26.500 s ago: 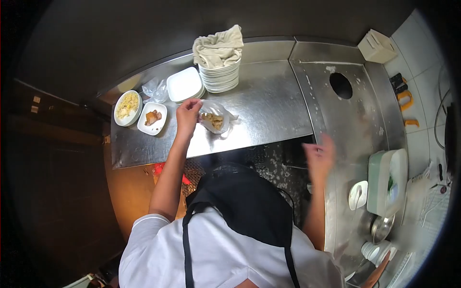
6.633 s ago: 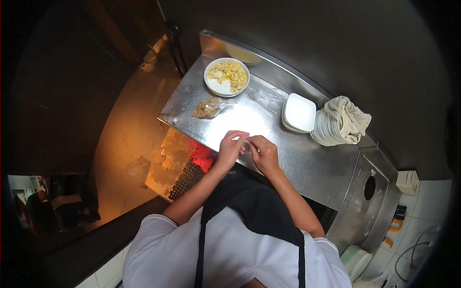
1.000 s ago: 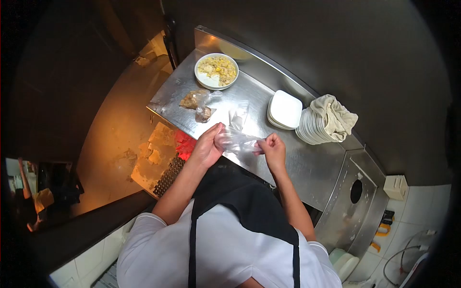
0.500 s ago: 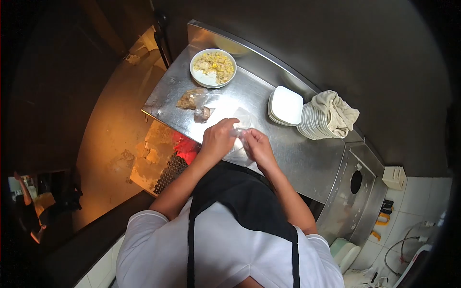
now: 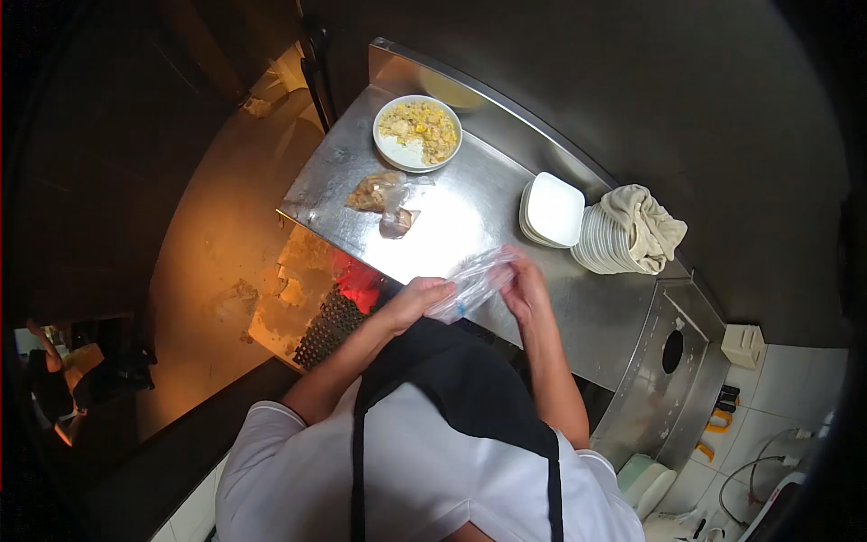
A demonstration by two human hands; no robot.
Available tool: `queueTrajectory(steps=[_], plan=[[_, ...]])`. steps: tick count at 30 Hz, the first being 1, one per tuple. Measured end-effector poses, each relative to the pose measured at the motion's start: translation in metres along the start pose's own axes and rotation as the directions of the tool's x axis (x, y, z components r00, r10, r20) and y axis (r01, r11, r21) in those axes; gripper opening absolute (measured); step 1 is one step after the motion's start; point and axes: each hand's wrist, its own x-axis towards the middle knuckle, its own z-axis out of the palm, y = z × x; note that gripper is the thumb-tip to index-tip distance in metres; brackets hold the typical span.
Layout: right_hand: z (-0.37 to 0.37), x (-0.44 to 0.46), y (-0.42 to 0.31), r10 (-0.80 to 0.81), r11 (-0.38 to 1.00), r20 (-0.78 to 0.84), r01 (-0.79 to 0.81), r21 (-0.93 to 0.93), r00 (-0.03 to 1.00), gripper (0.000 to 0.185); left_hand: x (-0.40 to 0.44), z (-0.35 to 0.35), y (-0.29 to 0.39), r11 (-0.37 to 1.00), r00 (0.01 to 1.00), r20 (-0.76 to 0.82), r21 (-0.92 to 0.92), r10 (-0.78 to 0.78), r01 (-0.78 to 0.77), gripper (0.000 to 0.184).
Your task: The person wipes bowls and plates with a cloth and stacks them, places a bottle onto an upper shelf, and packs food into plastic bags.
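A clear plastic bag [image 5: 476,283] is stretched between my two hands above the front edge of the steel counter. My left hand [image 5: 421,298] grips its lower left side, thumb on top. At the upper right end, my right hand [image 5: 526,287] has its fingers closed on the plastic. Farther up the counter lie tied clear bags of brown food [image 5: 371,193], with a smaller brown piece in plastic [image 5: 395,224] beside them. Behind these stands a white bowl [image 5: 388,154] holding yellow-flecked fried rice [image 5: 423,126].
Square white plates [image 5: 554,210] are stacked along the back of the steel counter [image 5: 578,316]. Next to them is a leaning row of plates [image 5: 601,242] under a beige cloth [image 5: 643,221]. A steel sink unit with a round hole [image 5: 673,351] adjoins on the right. Another person [image 5: 68,384] shows far left.
My hands have moved apart and closer to my body, and the plastic bag, bunched between my fingers before, is now spread between them. The view has shifted slightly.
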Motion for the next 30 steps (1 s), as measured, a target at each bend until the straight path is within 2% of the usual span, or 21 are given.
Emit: queueTrajectory(steps=[1,2,3,5,7,9,10,13,14,15,17,19,22,25,29,30], plan=[[0.005,-0.005,0.004,0.072,0.987,-0.003,-0.071,0.143,0.997,0.016,0.000,0.001,-0.001,0.996,0.998,-0.053,-0.087,0.027,-0.032,0.025],[-0.008,0.002,0.010,0.101,0.962,0.277,-0.165,0.218,0.955,0.017,0.001,0.002,0.002,0.982,0.993,-0.107,-0.173,0.052,-0.070,0.025],[-0.022,0.008,0.016,0.167,0.981,0.296,-0.189,0.048,0.941,0.017,0.004,-0.001,0.008,0.913,0.988,-0.135,-0.390,0.077,-0.124,0.023],[-0.006,-0.002,0.009,0.303,0.933,0.300,-0.216,-0.289,0.905,0.019,0.007,-0.013,0.030,0.631,0.973,-0.204,-0.743,0.106,-0.225,0.021],[-0.008,0.013,0.015,0.298,0.949,0.310,-0.245,-0.198,0.903,0.024,0.015,-0.029,0.020,0.561,0.975,-0.188,-0.798,0.116,-0.220,0.034],[-0.018,0.046,0.020,0.289,0.957,0.320,-0.267,-0.112,0.902,0.030,0.006,-0.006,0.047,0.659,0.959,-0.270,-0.708,0.082,-0.256,0.034],[-0.031,0.072,0.015,0.305,0.951,0.396,-0.303,-0.070,0.866,0.039,0.031,-0.058,-0.005,0.720,0.978,-0.028,-0.672,0.207,-0.172,0.037],[0.040,0.075,-0.011,0.230,0.948,0.057,-0.210,-0.240,0.972,0.050,0.019,-0.033,0.006,0.969,0.969,-0.246,-0.237,0.016,-0.076,0.039],[0.047,0.096,-0.008,0.212,0.940,0.096,-0.176,-0.293,0.973,0.062,0.019,-0.029,0.005,0.967,0.968,-0.253,-0.248,-0.006,-0.059,0.042],[0.056,0.119,-0.005,0.195,0.915,0.115,-0.139,-0.379,0.974,0.061,0.020,-0.023,0.002,0.950,0.960,-0.279,-0.298,0.005,-0.091,0.042],[0.081,0.159,0.001,0.167,0.843,0.150,-0.062,-0.535,0.974,0.059,0.024,-0.011,0.001,0.954,0.956,-0.292,-0.278,0.027,-0.112,0.042],[0.104,0.203,0.024,-0.023,0.789,0.173,0.124,-0.601,0.985,0.052,0.039,-0.011,-0.008,0.938,0.945,-0.311,-0.285,0.103,-0.196,0.041],[0.119,0.247,0.037,0.055,0.818,0.136,0.033,-0.575,0.989,0.044,0.053,-0.005,0.005,0.907,0.905,-0.371,-0.274,0.209,-0.321,0.040],[0.121,0.245,0.030,0.054,0.866,0.130,0.019,-0.499,0.990,0.043,0.060,-0.009,0.014,0.917,0.885,-0.399,-0.205,0.241,-0.342,0.042],[0.112,0.195,0.027,0.086,0.938,0.079,-0.054,-0.342,0.993,0.037,0.055,-0.018,0.012,0.957,0.903,-0.400,-0.163,0.156,-0.238,0.030],[0.106,0.171,0.027,0.058,0.949,0.075,-0.031,-0.314,0.995,0.036,0.052,-0.016,0.010,0.967,0.889,-0.444,-0.157,0.113,-0.202,0.020]])
